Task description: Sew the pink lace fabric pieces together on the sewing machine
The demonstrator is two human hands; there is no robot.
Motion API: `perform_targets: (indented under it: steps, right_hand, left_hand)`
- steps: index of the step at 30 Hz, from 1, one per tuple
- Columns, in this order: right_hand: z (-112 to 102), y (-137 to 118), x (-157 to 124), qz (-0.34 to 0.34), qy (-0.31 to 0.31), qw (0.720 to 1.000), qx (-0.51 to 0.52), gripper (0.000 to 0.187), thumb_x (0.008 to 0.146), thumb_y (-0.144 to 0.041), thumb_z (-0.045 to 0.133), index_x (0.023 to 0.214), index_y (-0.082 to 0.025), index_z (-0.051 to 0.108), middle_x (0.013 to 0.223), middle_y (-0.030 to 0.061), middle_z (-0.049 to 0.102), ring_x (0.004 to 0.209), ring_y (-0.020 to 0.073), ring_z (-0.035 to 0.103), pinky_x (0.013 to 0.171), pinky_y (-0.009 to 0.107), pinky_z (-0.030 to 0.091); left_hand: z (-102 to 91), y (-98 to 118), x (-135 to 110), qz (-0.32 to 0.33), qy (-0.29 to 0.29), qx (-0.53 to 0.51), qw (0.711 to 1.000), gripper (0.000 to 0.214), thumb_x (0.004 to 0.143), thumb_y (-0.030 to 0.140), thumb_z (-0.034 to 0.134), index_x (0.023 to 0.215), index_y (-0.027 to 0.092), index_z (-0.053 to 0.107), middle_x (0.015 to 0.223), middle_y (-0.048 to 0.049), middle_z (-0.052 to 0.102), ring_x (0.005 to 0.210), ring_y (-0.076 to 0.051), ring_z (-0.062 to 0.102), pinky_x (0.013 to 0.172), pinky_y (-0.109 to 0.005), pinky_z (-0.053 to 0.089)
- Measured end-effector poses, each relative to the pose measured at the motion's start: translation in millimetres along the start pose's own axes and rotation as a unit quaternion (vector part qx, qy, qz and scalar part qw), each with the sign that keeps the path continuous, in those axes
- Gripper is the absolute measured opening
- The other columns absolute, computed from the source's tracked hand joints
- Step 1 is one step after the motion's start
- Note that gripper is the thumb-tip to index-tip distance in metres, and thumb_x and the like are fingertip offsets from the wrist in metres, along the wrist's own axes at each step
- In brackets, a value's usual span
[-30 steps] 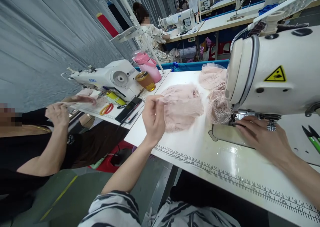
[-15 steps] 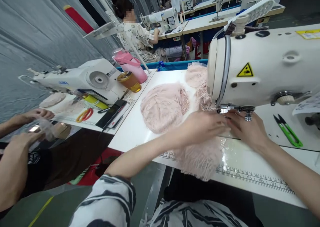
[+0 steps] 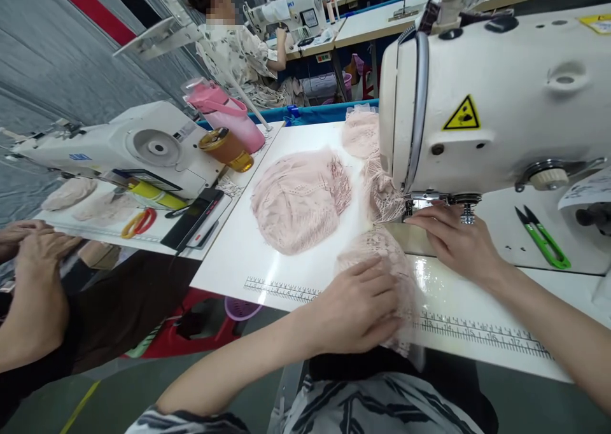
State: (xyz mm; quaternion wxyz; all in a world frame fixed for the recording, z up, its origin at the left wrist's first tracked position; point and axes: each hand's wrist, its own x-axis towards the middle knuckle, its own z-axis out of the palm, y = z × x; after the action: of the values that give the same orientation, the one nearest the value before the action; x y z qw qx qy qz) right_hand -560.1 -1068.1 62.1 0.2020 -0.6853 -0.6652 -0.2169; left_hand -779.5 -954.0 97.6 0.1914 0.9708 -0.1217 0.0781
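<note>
My left hand (image 3: pixel 360 303) has its fingers curled round a pale pink lace piece (image 3: pixel 379 246) with fringe, which hangs over the table's front edge. My right hand (image 3: pixel 456 240) lies under the head of the white sewing machine (image 3: pixel 482 112), its fingers stretched toward the presser foot (image 3: pixel 420 198). The machine parts partly cover those fingertips, and I see no cloth between them. Left of the needle area, fringed pink lace (image 3: pixel 384 192) rests on the table. A rounded pink lace bundle (image 3: pixel 300 205) lies farther left.
Green thread snips (image 3: pixel 544 237) lie right of my right hand. A printed ruler (image 3: pixel 281 289) runs along the front edge. On the left are a co-worker's hands (image 3: pixel 41 240), another sewing machine (image 3: pixel 143 144), a pink bottle (image 3: pixel 229 116) and an amber jar (image 3: pixel 226 149). Another person (image 3: pixel 241 58) sits beyond.
My left hand has drawn back from the presser foot toward the table's front edge and now grips the lace there. My right hand stays by the foot. The view has shifted slightly.
</note>
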Motion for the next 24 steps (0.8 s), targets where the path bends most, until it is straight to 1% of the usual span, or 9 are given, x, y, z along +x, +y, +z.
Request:
perform_targets:
  steps: [2, 5, 7, 8, 10, 13, 15, 18, 24]
  right_hand:
    - [-1, -1, 0, -0.005, 0.001, 1.0, -0.006, 0.041, 0.085, -0.004, 0.043, 0.116, -0.025, 0.06, 0.107, -0.0021, 0.069, 0.08, 0.0117, 0.062, 0.066, 0.026, 0.044]
    - [-1, -2, 0, -0.027, -0.012, 1.0, 0.002, 0.047, 0.085, -0.002, 0.043, 0.125, -0.024, 0.054, 0.116, -0.0001, 0.067, 0.089, 0.0139, 0.061, 0.064, 0.027, 0.044]
    - [0, -2, 1, -0.061, -0.034, 0.997, 0.024, 0.052, 0.083, 0.001, 0.041, 0.129, -0.023, 0.05, 0.123, 0.0006, 0.063, 0.102, 0.0164, 0.059, 0.065, 0.027, 0.046]
    - [0, -1, 2, -0.081, -0.043, 0.995, 0.039, 0.053, 0.083, 0.002, 0.041, 0.129, -0.023, 0.05, 0.126, 0.0003, 0.062, 0.108, 0.0172, 0.057, 0.069, 0.028, 0.047]
    - [1, 0, 2, -0.116, -0.05, 0.99, 0.065, 0.049, 0.082, 0.003, 0.042, 0.12, -0.023, 0.056, 0.125, -0.001, 0.063, 0.112, 0.0172, 0.056, 0.079, 0.032, 0.049]
    - [3, 2, 1, -0.136, -0.042, 0.986, 0.087, 0.035, 0.081, 0.002, 0.046, 0.1, -0.022, 0.063, 0.107, -0.0038, 0.07, 0.106, 0.0157, 0.058, 0.092, 0.038, 0.048]
    - [2, 2, 2, -0.132, -0.045, 0.986, 0.097, 0.031, 0.082, 0.001, 0.047, 0.095, -0.022, 0.064, 0.099, -0.0047, 0.071, 0.101, 0.0148, 0.06, 0.095, 0.04, 0.048]
    - [-2, 2, 4, -0.122, -0.053, 0.986, 0.104, 0.031, 0.083, 0.001, 0.046, 0.09, -0.023, 0.064, 0.093, -0.0044, 0.071, 0.094, 0.0143, 0.061, 0.093, 0.039, 0.049]
    - [-7, 5, 4, -0.109, -0.064, 0.989, 0.074, 0.036, 0.082, 0.003, 0.046, 0.096, -0.024, 0.064, 0.094, -0.0041, 0.071, 0.093, 0.0144, 0.062, 0.084, 0.034, 0.049]
  left_hand:
    - [2.1, -1, 4, -0.055, 0.042, 0.019, 0.997, 0.02, 0.095, 0.024, 0.044, 0.083, 0.017, 0.059, 0.086, -0.0036, 0.066, 0.083, -0.015, 0.064, 0.093, -0.035, 0.051]
    - [10.2, -3, 7, -0.135, 0.08, 0.078, 0.985, 0.021, 0.092, 0.023, 0.047, 0.107, 0.014, 0.058, 0.112, -0.0108, 0.064, 0.105, -0.024, 0.061, 0.085, -0.038, 0.054]
    - [13.7, -5, 8, -0.119, 0.065, 0.093, 0.986, 0.031, 0.09, 0.021, 0.049, 0.12, 0.013, 0.054, 0.127, -0.0126, 0.058, 0.12, -0.027, 0.053, 0.095, -0.042, 0.05]
    - [14.2, -7, 9, -0.095, 0.051, 0.086, 0.99, 0.031, 0.09, 0.019, 0.049, 0.12, 0.013, 0.054, 0.129, -0.0117, 0.057, 0.123, -0.026, 0.052, 0.1, -0.041, 0.047]
    - [13.2, -9, 12, -0.054, 0.04, 0.06, 0.996, 0.024, 0.089, 0.016, 0.046, 0.11, 0.015, 0.059, 0.124, -0.0085, 0.061, 0.117, -0.022, 0.057, 0.103, -0.039, 0.045]
    - [11.9, -10, 18, -0.066, 0.068, 0.057, 0.994, 0.019, 0.088, 0.014, 0.043, 0.093, 0.014, 0.062, 0.107, -0.0073, 0.068, 0.097, -0.019, 0.065, 0.091, -0.035, 0.053]
    - [14.5, -12, 21, -0.086, 0.084, 0.091, 0.989, 0.024, 0.089, 0.014, 0.042, 0.103, 0.011, 0.061, 0.11, -0.0104, 0.067, 0.101, -0.021, 0.065, 0.086, -0.035, 0.054]
    - [22.6, -18, 25, -0.077, 0.077, 0.154, 0.982, 0.039, 0.092, 0.016, 0.043, 0.128, 0.004, 0.05, 0.13, -0.0154, 0.057, 0.121, -0.027, 0.054, 0.098, -0.039, 0.049]
    - [25.8, -40, 32, -0.065, 0.026, 0.188, 0.98, 0.044, 0.094, 0.019, 0.04, 0.136, 0.006, 0.044, 0.141, -0.0152, 0.048, 0.132, -0.027, 0.044, 0.108, -0.044, 0.04]
